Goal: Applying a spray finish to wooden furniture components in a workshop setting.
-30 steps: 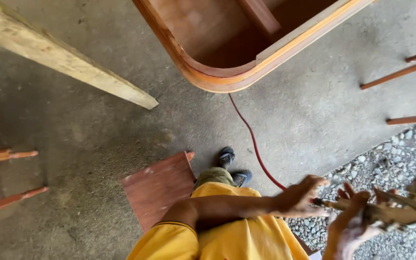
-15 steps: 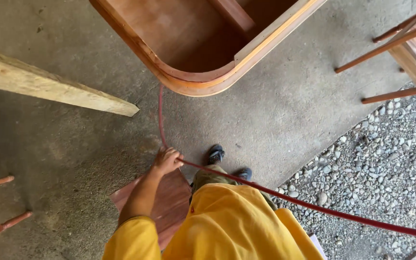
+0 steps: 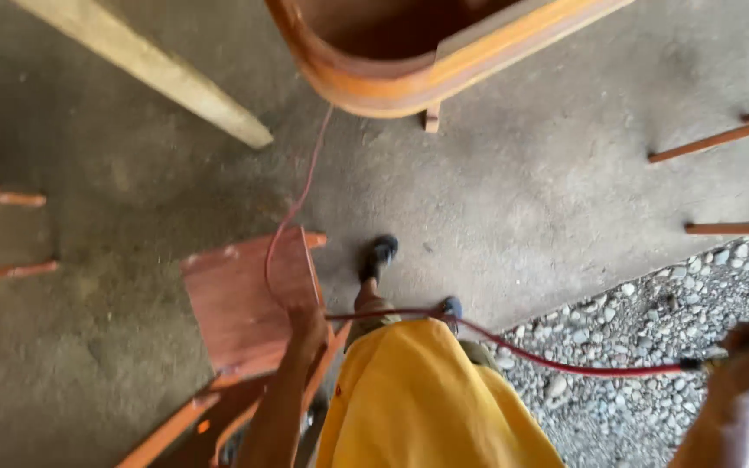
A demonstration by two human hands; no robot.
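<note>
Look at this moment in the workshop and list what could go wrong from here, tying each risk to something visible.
1. The red hose stretches taut between the left hand and the right hand, crossing just above the feet; it might catch a foot.
2. It also trails over the reddish wooden chair, so a pull could snag or tip it.
3. The gravel beside the concrete floor may give loose footing.
</note>
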